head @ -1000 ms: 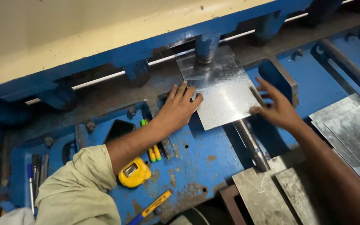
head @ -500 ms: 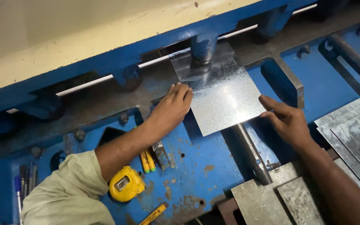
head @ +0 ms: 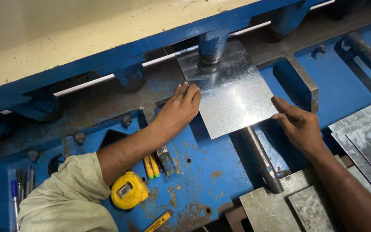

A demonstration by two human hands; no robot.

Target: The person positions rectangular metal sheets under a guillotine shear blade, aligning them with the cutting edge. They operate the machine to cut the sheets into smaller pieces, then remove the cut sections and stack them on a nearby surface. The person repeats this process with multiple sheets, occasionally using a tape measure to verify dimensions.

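From the head camera, a galvanized sheet-metal piece (head: 230,92) lies flat on the blue shear bed (head: 220,180), its far edge pushed under a hold-down foot (head: 212,47). The left hand (head: 180,109) presses flat with open fingers on the sheet's left edge, gripping nothing. The right hand (head: 299,124) touches the sheet's right corner, fingers extended, its grip open. A yellow tape measure (head: 129,190) sits near the bed's near edge.

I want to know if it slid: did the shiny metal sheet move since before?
Cannot tell: the camera itself shifted. The metal sheet sits under the same blue clamp post as earlier, both hands at its edges.
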